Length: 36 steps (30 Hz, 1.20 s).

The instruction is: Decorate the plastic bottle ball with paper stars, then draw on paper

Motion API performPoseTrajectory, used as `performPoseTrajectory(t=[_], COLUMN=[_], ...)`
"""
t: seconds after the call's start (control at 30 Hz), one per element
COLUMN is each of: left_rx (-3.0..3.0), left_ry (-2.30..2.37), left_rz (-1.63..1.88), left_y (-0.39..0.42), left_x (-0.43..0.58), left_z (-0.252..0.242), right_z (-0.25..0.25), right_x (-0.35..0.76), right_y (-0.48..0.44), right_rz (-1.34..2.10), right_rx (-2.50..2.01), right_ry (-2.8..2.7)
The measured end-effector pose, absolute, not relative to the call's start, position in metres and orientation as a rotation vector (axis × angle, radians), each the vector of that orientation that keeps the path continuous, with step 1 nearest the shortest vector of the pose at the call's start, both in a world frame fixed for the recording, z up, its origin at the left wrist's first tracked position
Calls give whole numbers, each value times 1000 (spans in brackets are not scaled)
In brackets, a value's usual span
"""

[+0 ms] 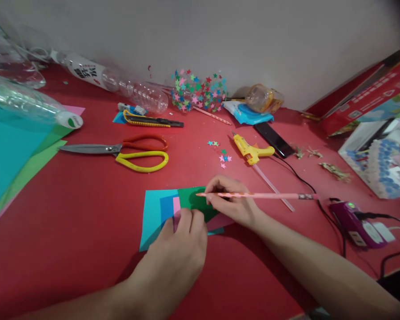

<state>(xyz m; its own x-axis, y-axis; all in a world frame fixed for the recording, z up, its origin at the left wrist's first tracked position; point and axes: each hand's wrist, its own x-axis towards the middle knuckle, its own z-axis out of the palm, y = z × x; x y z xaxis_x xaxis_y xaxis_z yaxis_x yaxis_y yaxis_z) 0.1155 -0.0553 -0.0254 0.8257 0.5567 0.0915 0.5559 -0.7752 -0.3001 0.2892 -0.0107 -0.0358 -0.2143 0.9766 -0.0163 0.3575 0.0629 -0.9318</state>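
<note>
A pink patterned pencil (273, 196) lies nearly level in my right hand (233, 204), its tip to the left above a dark green piece of paper (190, 200). My left hand (183, 251) has its fingers curled down on the near edge of the green paper. Beneath and beside it are a light blue sheet (150, 220), a darker blue piece (166, 205) and a pink strip (176, 203), overlapping. My hands hide part of this stack. Several small paper stars (224, 158) are scattered beyond my right hand.
Scissors (120, 150) and a box cutter (153, 121) lie beyond my left hand. A yellow glue gun (251, 150), a phone (274, 138) and a purple power adapter (356, 224) with cables are to the right. Plastic bottles (133, 91) and a star-covered clear object (198, 91) stand along the wall.
</note>
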Motion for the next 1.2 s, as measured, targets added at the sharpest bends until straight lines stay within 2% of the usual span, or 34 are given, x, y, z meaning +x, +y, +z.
performPoseTrajectory(t=[0.17,0.73,1.2], left_rx=[-2662,-2648,-2668], left_ry=[-799,-753,-747], left_rz=[-144,-190,-225], left_y=[-57,-59,-59], left_x=[116,117,116], left_z=[-32,-36,-36], right_z=[-37,-43,-42], right_x=[290,290,293], right_y=[-10,-10,-9], right_rz=[1216,911,1059], right_rx=[-1322,-1317,-1334], right_ry=[-1603,-1798,-1788])
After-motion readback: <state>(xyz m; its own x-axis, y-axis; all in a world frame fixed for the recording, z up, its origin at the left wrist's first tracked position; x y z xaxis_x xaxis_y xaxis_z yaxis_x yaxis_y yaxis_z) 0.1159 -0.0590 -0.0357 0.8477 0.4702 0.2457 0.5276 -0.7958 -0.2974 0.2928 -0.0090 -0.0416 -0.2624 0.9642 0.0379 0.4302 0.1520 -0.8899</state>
